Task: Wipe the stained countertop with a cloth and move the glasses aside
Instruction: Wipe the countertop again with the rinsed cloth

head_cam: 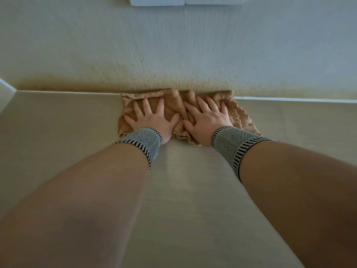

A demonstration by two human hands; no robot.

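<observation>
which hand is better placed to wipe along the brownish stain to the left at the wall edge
Left, probably. The left hand lies flat on the left half of the bunched tan terry cloth, nearest the darker brown stain band running leftward. The right hand presses the cloth's right half, farther away.

Both hands lie flat on the cloth [179, 111], so the part of it under the left hand [154, 120] and the right hand [207, 120] is hidden, as is the countertop [58, 122] beneath the cloth. Far above the cloth, 2 white plates [185, 0] on the wall [173, 45] are cut off by the top edge. Both forearms leave the picture at its lower edge.
</observation>
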